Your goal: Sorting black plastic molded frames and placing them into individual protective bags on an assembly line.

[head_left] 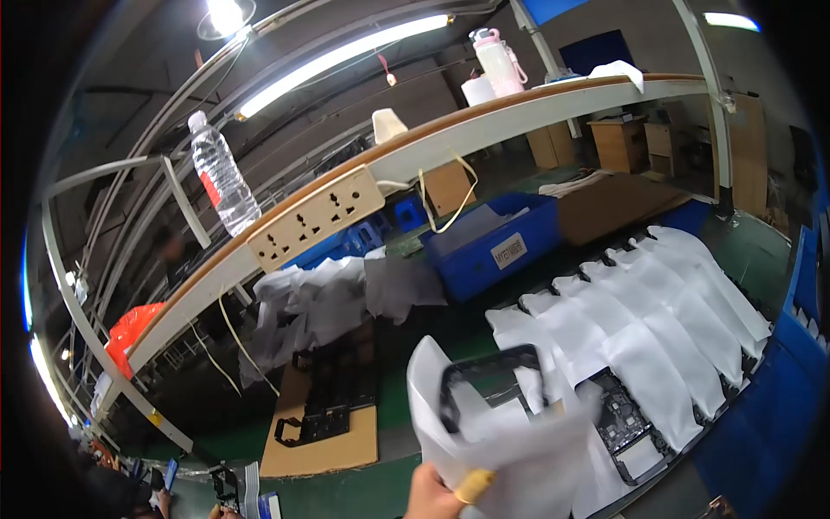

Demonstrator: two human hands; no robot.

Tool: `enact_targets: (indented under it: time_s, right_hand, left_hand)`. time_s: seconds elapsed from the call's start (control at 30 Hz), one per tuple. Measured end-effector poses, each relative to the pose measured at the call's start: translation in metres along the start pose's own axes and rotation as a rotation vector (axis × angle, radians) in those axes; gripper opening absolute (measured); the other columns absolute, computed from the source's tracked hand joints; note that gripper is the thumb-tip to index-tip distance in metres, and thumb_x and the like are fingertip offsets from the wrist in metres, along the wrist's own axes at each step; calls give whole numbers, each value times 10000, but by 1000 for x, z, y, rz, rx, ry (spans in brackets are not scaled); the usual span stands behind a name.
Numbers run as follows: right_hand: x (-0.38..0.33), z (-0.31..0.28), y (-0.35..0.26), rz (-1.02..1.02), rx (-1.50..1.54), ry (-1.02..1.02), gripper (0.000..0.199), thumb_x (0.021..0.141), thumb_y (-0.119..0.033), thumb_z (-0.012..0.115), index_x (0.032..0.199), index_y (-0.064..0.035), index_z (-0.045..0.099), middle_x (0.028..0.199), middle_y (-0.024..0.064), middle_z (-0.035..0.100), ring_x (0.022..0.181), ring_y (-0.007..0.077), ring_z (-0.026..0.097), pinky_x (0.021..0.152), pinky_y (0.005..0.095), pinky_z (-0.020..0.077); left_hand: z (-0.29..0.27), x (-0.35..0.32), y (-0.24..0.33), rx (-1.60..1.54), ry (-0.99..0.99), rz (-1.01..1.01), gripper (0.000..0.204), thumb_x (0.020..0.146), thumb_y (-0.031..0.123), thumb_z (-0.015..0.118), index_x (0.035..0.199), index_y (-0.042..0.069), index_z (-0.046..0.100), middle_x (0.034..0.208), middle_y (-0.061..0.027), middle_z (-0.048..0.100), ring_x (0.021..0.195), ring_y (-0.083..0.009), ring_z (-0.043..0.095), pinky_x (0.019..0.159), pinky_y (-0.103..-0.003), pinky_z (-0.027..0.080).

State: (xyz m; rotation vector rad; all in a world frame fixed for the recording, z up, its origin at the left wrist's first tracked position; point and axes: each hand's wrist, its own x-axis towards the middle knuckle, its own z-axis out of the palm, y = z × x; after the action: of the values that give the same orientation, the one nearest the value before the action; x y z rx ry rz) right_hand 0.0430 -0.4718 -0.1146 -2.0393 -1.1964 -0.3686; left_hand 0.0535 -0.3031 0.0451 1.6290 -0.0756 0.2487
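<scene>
My left hand (439,495), with a yellow finger cot on one finger, comes in from the lower edge. Its fingers are closed on a thin white packing sheet (527,458), which is blurred by motion. A black rectangular frame (450,394) with a large opening stands up against the sheet, partly covered by it. Just right of it lies an uncovered black device frame with a circuit board (618,415). What seems to be my right hand (719,508) shows only as a sliver at the lower right edge; its fingers cannot be made out.
Several white-draped pieces (657,320) lie in a row at right. A blue bin (493,246) stands behind. At left, black frames (333,398) rest on cardboard (367,445). Overhead runs a shelf with a power strip (320,221) and a bottle (220,173). Co-workers sit far left.
</scene>
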Motion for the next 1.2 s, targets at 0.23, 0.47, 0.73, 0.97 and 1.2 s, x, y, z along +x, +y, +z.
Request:
enact_targets:
  time_s: [0.23,0.47,0.73,0.97,1.2]
  right_hand:
    - [-1,-26,-21,70,84,-148,459,718,-155,643,1120,37,533,1304,282,364,1207,456,329,1045,522,267]
    - [-19,2,-9,-6,-96,63,223,752,-126,603,648,66,561,1291,377,322,1191,467,369,1022,485,307]
    - [-26,-15,-18,100,-41,96,472,865,-63,482,1283,99,332,1271,315,402,1174,456,406,1029,431,316]
    - [-4,-39,-18,366,544,353,296,894,2,450,1185,49,427,1145,214,491,1044,335,497,935,368,391]
    - [13,-42,-18,268,257,192,287,800,-36,597,1075,-15,520,1058,158,522,889,319,550,772,361,458]
  left_hand:
    - [-30,-12,-31,-184,84,-617,437,915,279,569,1172,-67,492,1075,-103,610,937,-154,603,814,-282,495]
    - [-37,-8,-89,-308,99,-768,428,955,294,491,1210,-49,467,1139,-94,585,999,-162,578,866,-310,474]
    - [-23,7,-94,-445,-67,-666,460,977,368,403,1232,-12,453,1122,-77,588,1007,-148,578,871,-307,473]
    - [-49,12,-80,573,-209,-101,572,962,347,389,1329,-84,305,1271,-255,454,1173,-321,475,994,-395,366]
    - [-7,-46,8,1156,-157,800,500,839,255,635,1180,-42,423,1096,-160,511,953,-278,537,836,-381,447]
